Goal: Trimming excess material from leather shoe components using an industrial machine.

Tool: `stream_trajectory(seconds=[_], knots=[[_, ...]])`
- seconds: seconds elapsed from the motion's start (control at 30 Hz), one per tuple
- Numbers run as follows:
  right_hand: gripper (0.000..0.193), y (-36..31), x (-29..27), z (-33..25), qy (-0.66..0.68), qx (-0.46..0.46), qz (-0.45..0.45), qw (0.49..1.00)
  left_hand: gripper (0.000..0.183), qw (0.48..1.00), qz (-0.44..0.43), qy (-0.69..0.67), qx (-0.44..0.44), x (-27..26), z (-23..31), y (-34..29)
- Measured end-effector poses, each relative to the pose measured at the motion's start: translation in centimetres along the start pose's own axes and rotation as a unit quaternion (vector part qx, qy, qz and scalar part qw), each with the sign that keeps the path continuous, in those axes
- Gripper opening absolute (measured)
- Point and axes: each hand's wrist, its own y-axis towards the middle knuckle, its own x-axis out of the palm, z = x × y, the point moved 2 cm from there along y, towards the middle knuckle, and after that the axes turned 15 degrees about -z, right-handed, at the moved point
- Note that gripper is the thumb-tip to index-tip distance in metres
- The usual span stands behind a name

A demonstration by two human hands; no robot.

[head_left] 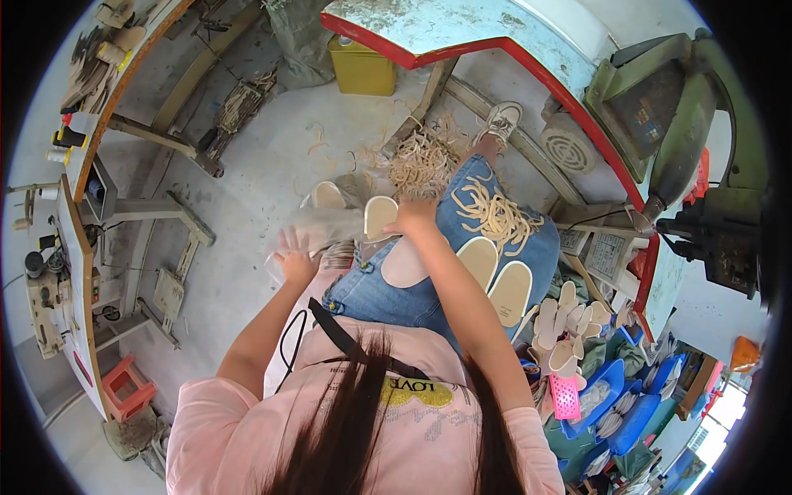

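Note:
My right hand [415,216] grips a cream insole [379,214] with a pale rim, held beside the mouth of a clear plastic bag [309,227]. My left hand [295,254] lies against the bag with its fingers spread. Inside the bag, part of another insole [328,195] shows. A stack of insoles [337,256] sits between my hands, partly hidden by plastic. Under my right wrist a pinkish insole [404,262] rests on my jeans. Two cream insoles [478,262] lie side by side on my right thigh, below a heap of thin curved strips [499,216].
A pile of trimmed strips [425,165] covers the floor by my foot. Ahead stands a red-edged table [462,25], with a green machine [660,107] at right. A yellow bin [363,66] is beyond. Blue baskets [598,392] and loose insoles [565,322] crowd the right.

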Motion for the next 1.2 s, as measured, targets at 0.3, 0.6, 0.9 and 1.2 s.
stream_trajectory(seconds=[0.3, 0.6, 0.9, 1.2], knots=[[0.032, -0.1, -1.1, 1.8, 0.502, -0.223, 0.018, 0.835, 0.075, 0.993, 0.064, -0.053, 0.087, -5.6, 6.1, 1.6], [0.035, -16.8, -8.2, 8.7, 0.783, -0.316, -0.102, 0.525, 0.081, 0.748, -0.012, -0.362, 0.555, -17.8, 15.1, -2.1], [0.038, -24.9, -5.9, 11.7, 0.849, -0.392, 0.023, 0.352, 0.042, 0.613, -0.229, -0.387, 0.650, -21.7, 25.6, -7.3], [0.036, -29.9, -6.0, 18.8, 0.746, -0.160, 0.094, 0.639, 0.011, 0.567, -0.351, -0.571, 0.479, -27.2, 28.7, -6.0]])
